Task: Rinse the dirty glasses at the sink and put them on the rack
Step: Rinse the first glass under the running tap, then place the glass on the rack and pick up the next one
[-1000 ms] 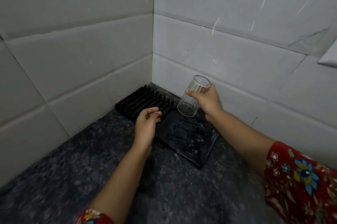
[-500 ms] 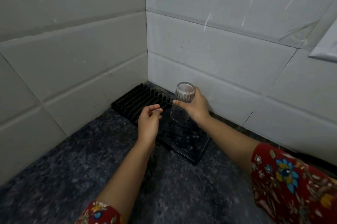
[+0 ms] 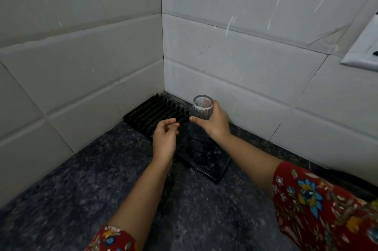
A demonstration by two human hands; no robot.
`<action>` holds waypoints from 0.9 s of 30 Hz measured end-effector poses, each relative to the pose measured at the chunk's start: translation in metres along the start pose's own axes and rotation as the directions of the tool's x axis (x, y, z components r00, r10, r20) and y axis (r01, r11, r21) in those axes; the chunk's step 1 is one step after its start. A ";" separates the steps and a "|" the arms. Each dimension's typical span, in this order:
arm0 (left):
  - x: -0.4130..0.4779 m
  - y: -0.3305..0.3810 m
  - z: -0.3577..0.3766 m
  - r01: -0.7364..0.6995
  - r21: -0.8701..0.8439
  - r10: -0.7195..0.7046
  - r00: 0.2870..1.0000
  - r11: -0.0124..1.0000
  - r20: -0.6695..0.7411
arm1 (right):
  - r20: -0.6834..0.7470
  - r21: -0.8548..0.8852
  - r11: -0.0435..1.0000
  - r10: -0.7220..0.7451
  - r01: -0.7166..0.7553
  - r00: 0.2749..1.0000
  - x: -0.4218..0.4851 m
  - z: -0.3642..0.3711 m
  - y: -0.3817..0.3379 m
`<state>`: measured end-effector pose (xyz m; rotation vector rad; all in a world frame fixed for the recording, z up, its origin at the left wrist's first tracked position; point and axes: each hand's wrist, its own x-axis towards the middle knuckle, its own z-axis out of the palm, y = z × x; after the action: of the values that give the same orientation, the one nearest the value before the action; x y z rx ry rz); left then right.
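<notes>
A clear ribbed glass point(image 3: 201, 113) stands upside down, its mouth down on the flat part of the black drying rack point(image 3: 155, 111) in the corner of the counter. My right hand point(image 3: 216, 123) is wrapped around the glass from the right, thumb across its front. Just left of the glass my left hand point(image 3: 164, 139) hovers over the rack's front edge, fingers loosely curled and holding nothing. The rack's ridged half lies toward the left wall.
Grey tiled walls meet in a corner right behind the rack. A dark speckled stone counter point(image 3: 102, 179) spreads toward me. A white switch plate point(image 3: 366, 46) sits on the right wall. The sink is out of view.
My right hand has turned the glass from tilted to upright and lowered it, mouth down, onto the rack. The left hand has stayed near the rack's front edge.
</notes>
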<state>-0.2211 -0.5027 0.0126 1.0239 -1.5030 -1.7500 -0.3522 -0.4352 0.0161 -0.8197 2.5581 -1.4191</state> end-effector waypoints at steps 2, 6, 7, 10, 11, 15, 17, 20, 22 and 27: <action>-0.004 0.004 0.001 -0.025 -0.012 0.025 1.000 1.000 -0.018 | 0.051 0.005 0.999 0.034 -0.035 0.998 -0.002 -0.006 -0.004; -0.026 0.032 0.009 -0.131 -0.028 0.130 0.991 0.991 -0.040 | 0.074 0.181 0.967 0.171 -0.182 0.982 -0.019 -0.041 -0.024; -0.036 0.042 0.014 -0.161 -0.042 0.160 0.987 0.986 -0.032 | 0.050 0.253 0.946 0.197 -0.203 0.979 -0.026 -0.056 -0.031; -0.080 0.074 0.037 -0.216 -0.102 0.220 0.975 0.971 0.038 | 0.013 0.488 0.848 0.230 -0.207 0.973 -0.061 -0.119 -0.058; -0.098 0.083 0.047 -0.222 -0.123 0.233 0.969 0.967 0.078 | 0.024 0.548 0.809 0.238 -0.212 0.971 -0.075 -0.142 -0.065; -0.182 0.110 0.091 -0.172 -0.162 0.210 0.941 0.972 0.265 | 0.019 0.663 0.719 0.261 -0.208 0.965 -0.145 -0.235 -0.076; -0.226 0.114 0.111 -0.128 -0.169 0.181 0.920 0.977 0.348 | -0.004 0.689 0.696 0.283 -0.203 0.959 -0.180 -0.275 -0.067; -0.290 0.109 0.137 -0.096 -0.167 0.161 0.885 0.981 0.437 | -0.050 0.698 0.687 0.330 -0.203 0.943 -0.233 -0.326 -0.042; -0.332 0.102 0.151 -0.086 -0.162 0.153 0.870 0.983 0.469 | -0.059 0.706 0.675 0.357 -0.213 0.932 -0.266 -0.354 -0.023; -0.428 0.067 0.176 -0.047 -0.147 0.114 0.862 0.988 0.494 | -0.022 0.717 0.644 0.404 -0.267 0.914 -0.341 -0.407 0.024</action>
<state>-0.1528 -0.0638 0.1599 0.4403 -1.6739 -2.1268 -0.2107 0.0539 0.1681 -0.0709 1.8192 -2.1554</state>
